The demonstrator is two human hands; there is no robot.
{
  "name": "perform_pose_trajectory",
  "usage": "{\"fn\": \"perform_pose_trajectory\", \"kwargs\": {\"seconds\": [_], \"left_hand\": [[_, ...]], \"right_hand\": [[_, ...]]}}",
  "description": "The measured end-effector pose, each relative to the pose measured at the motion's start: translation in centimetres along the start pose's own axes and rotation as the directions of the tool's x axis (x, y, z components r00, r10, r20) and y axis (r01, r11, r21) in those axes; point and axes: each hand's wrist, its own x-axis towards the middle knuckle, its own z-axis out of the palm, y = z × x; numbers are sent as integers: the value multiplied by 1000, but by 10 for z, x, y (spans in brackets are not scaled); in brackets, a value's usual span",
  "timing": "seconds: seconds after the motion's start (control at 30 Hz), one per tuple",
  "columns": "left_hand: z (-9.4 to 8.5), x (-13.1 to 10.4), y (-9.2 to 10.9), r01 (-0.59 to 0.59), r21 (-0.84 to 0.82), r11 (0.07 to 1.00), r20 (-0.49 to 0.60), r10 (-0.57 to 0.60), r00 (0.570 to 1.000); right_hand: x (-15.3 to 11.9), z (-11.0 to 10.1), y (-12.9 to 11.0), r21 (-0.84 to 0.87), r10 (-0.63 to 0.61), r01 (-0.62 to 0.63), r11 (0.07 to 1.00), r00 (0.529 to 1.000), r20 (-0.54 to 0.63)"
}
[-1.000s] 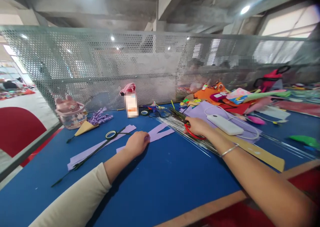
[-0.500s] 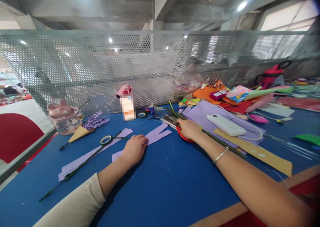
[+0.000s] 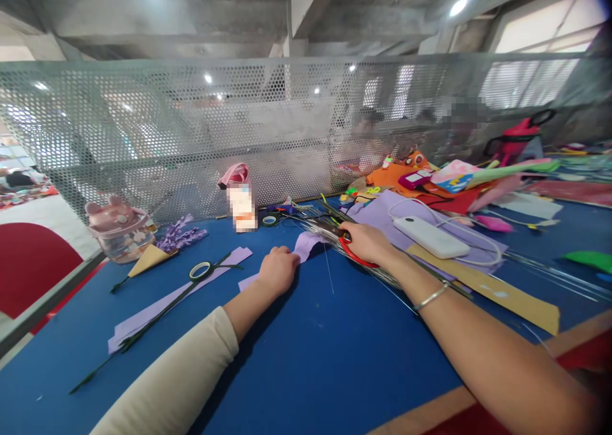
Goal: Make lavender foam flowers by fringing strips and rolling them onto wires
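My left hand (image 3: 278, 270) has its fingers closed on the purple paper strip (image 3: 306, 246) at the frame's centre; just right, my right hand (image 3: 364, 242) grips red-handled scissors (image 3: 351, 247). Beyond, black tape (image 3: 269, 221) lies flat.

Under my left fingers (image 3: 289, 257) I see matt paper in the purple strip (image 3: 308, 245); my right fingers (image 3: 348, 228) grip smooth red plastic scissor handles (image 3: 354, 255) beside shiny, metallic-looking wires (image 3: 389, 280). Right of them, the white case (image 3: 433, 237) is smooth plastic; beyond, the screen (image 3: 215, 125) is perforated metal.
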Motion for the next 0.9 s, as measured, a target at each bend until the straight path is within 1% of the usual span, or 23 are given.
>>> {"fn": "perform_pose_trajectory", "kwargs": {"seconds": [0.07, 0.17, 0.23, 0.27, 0.33, 0.4, 0.43, 0.5, 0.57, 0.63, 0.7, 0.83, 0.9], "left_hand": [[-5, 2, 5, 23, 12, 1000, 19, -23, 1000], [-12, -4, 5, 58, 11, 998, 42, -58, 997], [-13, -9, 4, 78, -17, 997, 14, -78, 997], [-12, -10, 3, 65, -41, 997, -12, -65, 998], [-8, -11, 3, -17, -87, 996, -37, 13, 999], [-3, -12, 4, -105, -111, 988, -4, 105, 994], [-1, -12, 4, -132, -116, 984, 13, 134, 991], [2, -12, 5, -148, -115, 982, 2, 149, 989], [1, -13, 6, -138, -102, 985, -40, 135, 990], [-1, -14, 8, -108, -74, 991, -51, 104, 993], [-3, -17, 9, -81, -34, 996, -46, 80, 996], [-10, -23, 16, -31, 113, 993, -91, 42, 995], [-12, -25, 23, -13, 143, 990, -118, 30, 993]], "right_hand": [[-2, -2, -1, -12, -5, 5, 1000, 1000, -18], [-4, -6, 0, -18, -10, 10, 1000, 1000, -27], [-5, -9, 1, -11, -14, 14, 1000, 1000, -23], [-5, -10, 2, -3, -20, 20, 1000, 999, -26], [-7, -11, 2, 24, -44, 45, 999, 998, -40], [-8, -9, 3, 72, -95, 99, 993, 994, -55], [-9, -7, 2, 104, -131, 135, 985, 990, -44], [-10, -4, 1, 161, -196, 191, 968, 981, 11], [-11, -1, 0, 189, -215, 199, 962, 974, 66], [-11, -2, -1, 179, -182, 166, 970, 981, 74], [-13, -6, -1, 136, -120, 112, 984, 991, 53], [-20, -19, 3, -13, -31, 31, 999, 1000, 0], [-23, -25, 6, -62, -1, -1, 998, 1000, -28]]}}
